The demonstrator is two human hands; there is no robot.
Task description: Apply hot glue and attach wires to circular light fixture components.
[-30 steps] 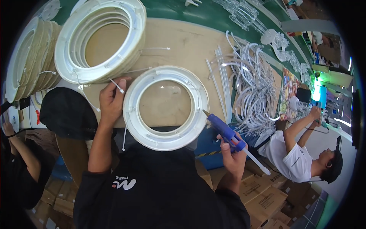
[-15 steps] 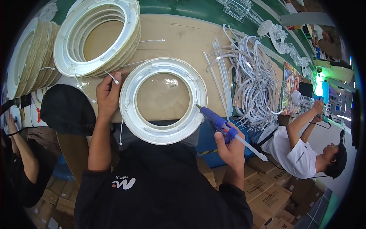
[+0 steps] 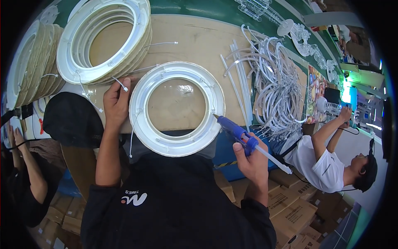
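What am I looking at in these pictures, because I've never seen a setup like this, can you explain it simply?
There is no machine: each grip is a person's bare hand. A wide fisheye camera, the left one of two on that person's head, looks down, so straight edges look bent.

The right grip holds a blue glue gun with a pale stick out the back, its nozzle at the right side of a white ring.

The left grip is by that ring's left edge, near a small white connector; whether it pinches either is unclear.

Stacked rings lean at the left of the tan board; tangled clear tubes lie right.
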